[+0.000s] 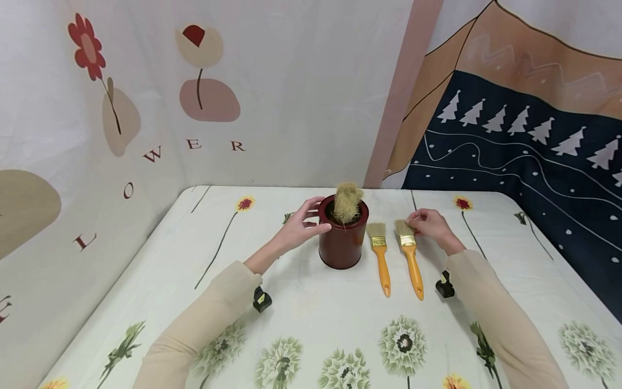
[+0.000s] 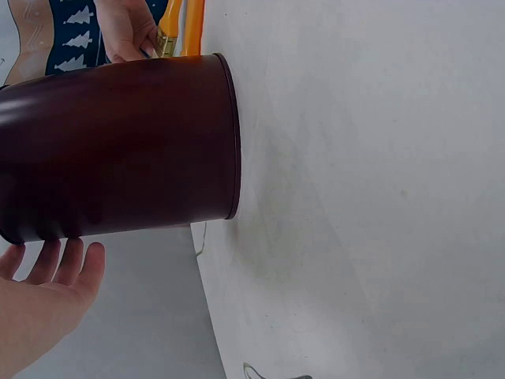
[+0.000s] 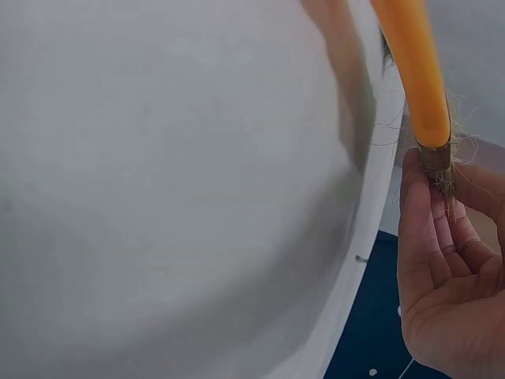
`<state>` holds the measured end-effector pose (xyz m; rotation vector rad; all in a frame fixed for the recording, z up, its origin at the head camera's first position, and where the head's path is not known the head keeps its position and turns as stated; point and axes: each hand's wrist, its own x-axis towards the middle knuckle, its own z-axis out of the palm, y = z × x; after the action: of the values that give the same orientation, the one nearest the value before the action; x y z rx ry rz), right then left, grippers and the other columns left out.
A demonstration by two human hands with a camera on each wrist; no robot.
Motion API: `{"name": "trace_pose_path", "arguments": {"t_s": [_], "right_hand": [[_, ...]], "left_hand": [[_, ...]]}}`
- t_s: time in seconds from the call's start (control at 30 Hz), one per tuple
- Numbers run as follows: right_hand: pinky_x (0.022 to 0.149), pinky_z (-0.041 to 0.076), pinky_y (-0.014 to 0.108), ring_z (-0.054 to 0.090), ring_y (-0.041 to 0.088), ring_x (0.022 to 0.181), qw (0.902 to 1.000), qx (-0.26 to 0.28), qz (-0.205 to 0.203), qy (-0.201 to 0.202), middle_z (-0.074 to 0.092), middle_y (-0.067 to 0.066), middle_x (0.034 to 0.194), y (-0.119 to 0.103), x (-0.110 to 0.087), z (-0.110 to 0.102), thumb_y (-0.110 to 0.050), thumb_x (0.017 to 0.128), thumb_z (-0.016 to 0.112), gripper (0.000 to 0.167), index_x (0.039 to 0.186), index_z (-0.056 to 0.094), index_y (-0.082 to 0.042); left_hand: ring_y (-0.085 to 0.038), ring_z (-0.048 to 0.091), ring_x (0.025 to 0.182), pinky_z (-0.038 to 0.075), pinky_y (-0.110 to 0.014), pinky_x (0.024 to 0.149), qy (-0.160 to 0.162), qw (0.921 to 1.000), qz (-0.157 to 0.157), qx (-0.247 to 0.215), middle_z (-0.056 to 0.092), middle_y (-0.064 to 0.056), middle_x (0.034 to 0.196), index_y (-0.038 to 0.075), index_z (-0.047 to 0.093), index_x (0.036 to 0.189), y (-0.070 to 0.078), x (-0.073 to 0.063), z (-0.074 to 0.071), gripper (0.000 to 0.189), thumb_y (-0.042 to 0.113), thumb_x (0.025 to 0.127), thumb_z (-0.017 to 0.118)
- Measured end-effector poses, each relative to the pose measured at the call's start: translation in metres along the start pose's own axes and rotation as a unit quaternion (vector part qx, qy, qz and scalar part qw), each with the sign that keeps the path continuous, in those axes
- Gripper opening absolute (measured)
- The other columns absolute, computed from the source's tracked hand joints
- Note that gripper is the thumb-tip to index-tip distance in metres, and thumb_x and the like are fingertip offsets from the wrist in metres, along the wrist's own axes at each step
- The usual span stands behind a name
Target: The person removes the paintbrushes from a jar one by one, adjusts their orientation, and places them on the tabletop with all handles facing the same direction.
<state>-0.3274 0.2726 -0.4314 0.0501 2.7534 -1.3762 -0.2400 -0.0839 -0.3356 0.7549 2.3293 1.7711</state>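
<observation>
In the head view, a dark red cylindrical can (image 1: pixel 342 248) stands upright, with a tuft of straw-coloured fibres (image 1: pixel 347 205) sticking out of its top. My left hand (image 1: pixel 302 224) holds the can's left side near the rim; in the left wrist view the fingertips (image 2: pixel 92 260) touch its wall. To the can's right are two paintbrushes with orange handles, bristles toward the far side: a left paintbrush (image 1: pixel 380 259) and a right paintbrush (image 1: pixel 412 265). My right hand (image 1: pixel 432 226) pinches the right paintbrush at its bristles, seen also in the right wrist view around the bristles (image 3: pixel 442 178).
A white cloth printed with flowers covers the table (image 1: pixel 311 302). Printed fabric walls (image 1: pixel 301 108) stand behind and to the left, with a dark tree-patterned cloth (image 1: pixel 486 146) at the right. Small black devices (image 1: pixel 262 300) sit at both wrists.
</observation>
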Motion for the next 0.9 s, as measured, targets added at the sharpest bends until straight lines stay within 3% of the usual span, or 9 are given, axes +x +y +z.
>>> {"name": "trace_pose_path", "arguments": {"t_s": [0.17, 0.23, 0.57, 0.9], "right_hand": [[0.052, 0.046, 0.019, 0.051, 0.02, 0.072, 0.9993, -0.005, 0.034, -0.014, 0.051, 0.015, 0.09, -0.034, -0.027, -0.003, -0.017, 0.089, 0.053, 0.025, 0.103, 0.051, 0.004], [0.059, 0.048, 0.022, 0.051, 0.019, 0.071, 0.999, -0.016, 0.036, -0.02, 0.051, 0.014, 0.089, -0.039, -0.032, -0.004, -0.015, 0.089, 0.052, 0.026, 0.104, 0.051, 0.006], [0.055, 0.046, 0.02, 0.051, 0.019, 0.069, 0.9972, -0.03, 0.061, -0.031, 0.052, 0.013, 0.089, -0.037, -0.031, -0.005, -0.016, 0.089, 0.052, 0.026, 0.105, 0.051, 0.004], [0.058, 0.045, 0.026, 0.051, 0.022, 0.07, 0.9973, -0.067, 0.029, -0.012, 0.054, 0.014, 0.088, -0.04, -0.035, -0.011, -0.019, 0.088, 0.054, 0.027, 0.105, 0.053, 0.003]], "left_hand": [[-0.029, 0.039, 0.115, 0.036, -0.041, 0.09, 0.0, 1.0, -0.001, -0.001, 0.037, -0.017, 0.129, 0.003, 0.027, 0.136, 0.0, 0.0, 0.0, 0.062, 0.009, 0.083, 0.06], [-0.029, 0.039, 0.115, 0.036, -0.04, 0.09, 0.0, 1.0, -0.002, 0.0, 0.037, -0.017, 0.129, 0.003, 0.027, 0.136, 0.001, 0.0, 0.0, 0.062, 0.01, 0.084, 0.06], [-0.029, 0.039, 0.115, 0.036, -0.041, 0.09, 0.0, 1.0, -0.002, -0.002, 0.037, -0.017, 0.129, 0.003, 0.027, 0.136, 0.001, 0.0, 0.0, 0.062, 0.01, 0.083, 0.06], [-0.029, 0.039, 0.114, 0.036, -0.041, 0.09, -0.001, 1.0, 0.0, -0.005, 0.037, -0.017, 0.129, 0.003, 0.027, 0.136, 0.001, 0.0, 0.0, 0.062, 0.01, 0.084, 0.06]]}}
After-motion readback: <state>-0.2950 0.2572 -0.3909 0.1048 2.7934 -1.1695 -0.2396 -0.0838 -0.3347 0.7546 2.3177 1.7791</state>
